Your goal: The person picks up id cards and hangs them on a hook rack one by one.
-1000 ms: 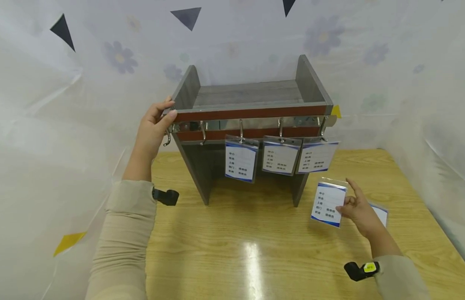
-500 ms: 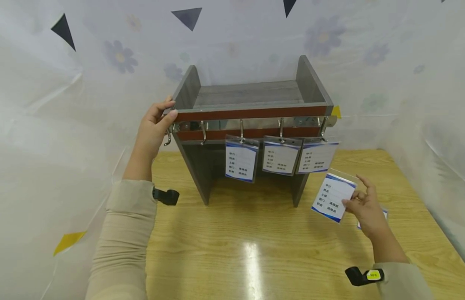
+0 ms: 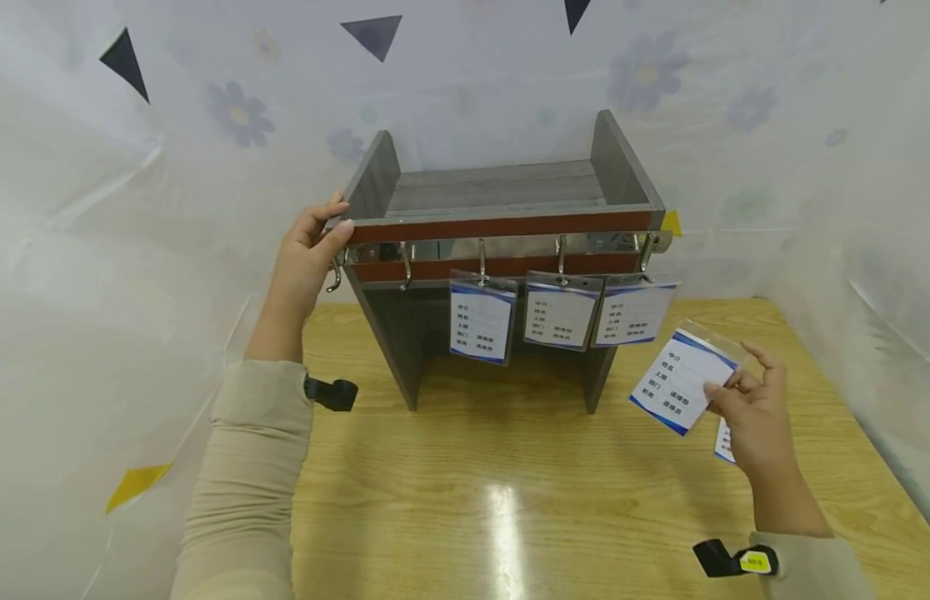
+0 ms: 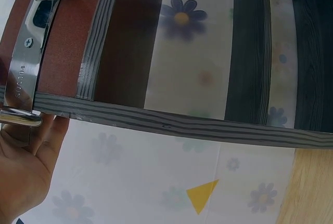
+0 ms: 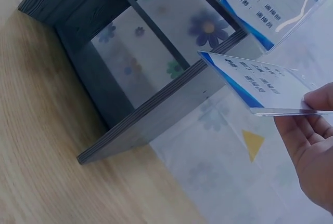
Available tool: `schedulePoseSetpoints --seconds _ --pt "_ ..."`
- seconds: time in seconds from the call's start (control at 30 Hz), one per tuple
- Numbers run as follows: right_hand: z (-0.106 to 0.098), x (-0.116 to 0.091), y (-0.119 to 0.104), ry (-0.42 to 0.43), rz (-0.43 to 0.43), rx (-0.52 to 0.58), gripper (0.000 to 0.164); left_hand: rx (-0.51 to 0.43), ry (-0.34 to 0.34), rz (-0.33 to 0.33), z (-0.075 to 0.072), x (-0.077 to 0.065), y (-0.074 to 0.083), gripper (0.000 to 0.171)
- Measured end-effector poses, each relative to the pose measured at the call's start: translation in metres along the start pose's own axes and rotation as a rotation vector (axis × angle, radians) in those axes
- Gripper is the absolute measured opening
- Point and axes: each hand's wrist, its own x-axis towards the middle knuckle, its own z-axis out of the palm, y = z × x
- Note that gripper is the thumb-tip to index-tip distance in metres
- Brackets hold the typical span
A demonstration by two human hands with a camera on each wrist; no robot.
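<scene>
Right hand [image 3: 757,421] pinches tilted badge [image 3: 686,379] by one edge; so slight a hold may slip. Left hand [image 3: 303,262] grips shelf [image 3: 502,185] corner; letting go might let it rock.

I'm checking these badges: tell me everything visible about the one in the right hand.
The held badge is a white card in a clear, plastic-looking sleeve, with blue bands at both ends and five rows of dark characters. The right hand pinches one side, thumb on the printed face. It tilts above the table, right of the gray stand; nothing else visibly touches it.
</scene>
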Motion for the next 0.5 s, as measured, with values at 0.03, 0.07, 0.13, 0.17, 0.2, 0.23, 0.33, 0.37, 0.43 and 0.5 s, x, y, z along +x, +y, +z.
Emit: schedulePoseSetpoints --seconds 0.03,0.07,0.13,0.17,0.2,0.23,0.33,0.37,0.43,0.5 --pt "0.001 0.0 -0.001 0.017 -0.011 0.02 0.057 0.0 0.001 -0.001 0.0 0.0 0.0 0.038" --pt "0.002 0.0 -0.002 0.029 -0.026 0.052 0.056 0.0 0.001 -0.002 0.0 0.0 0.0 0.038" --pt "0.004 -0.001 -0.005 0.057 -0.06 0.125 0.054 0.004 0.001 -0.001 0.0 0.0 -0.001 0.038" --pt "0.006 0.0 -0.006 0.068 -0.078 0.164 0.053 0.005 0.001 -0.001 0.0 0.0 -0.001 0.038" --pt "0.007 0.0 -0.008 0.084 -0.097 0.2 0.052 0.007 0.001 -0.002 0.0 0.0 -0.001 0.039" --pt "0.009 0.0 -0.009 0.1 -0.116 0.236 0.051 0.008 0.001 -0.004 0.0 0.0 -0.001 0.039" --pt "0.014 0.0 -0.015 0.133 -0.162 0.35 0.049 0.013 0.002 -0.002 0.0 0.0 0.0 0.039" --pt "0.015 0.0 -0.017 0.136 -0.182 0.373 0.048 0.007 0.002 -0.003 0.0 0.0 0.0 0.039" --pt "0.018 0.001 -0.021 0.13 -0.217 0.437 0.047 -0.007 0.001 -0.002 0.0 0.0 0.0 0.038" --pt "0.02 0.001 -0.024 0.121 -0.258 0.445 0.046 -0.008 0.003 -0.001 0.0 0.0 0.0 0.038"
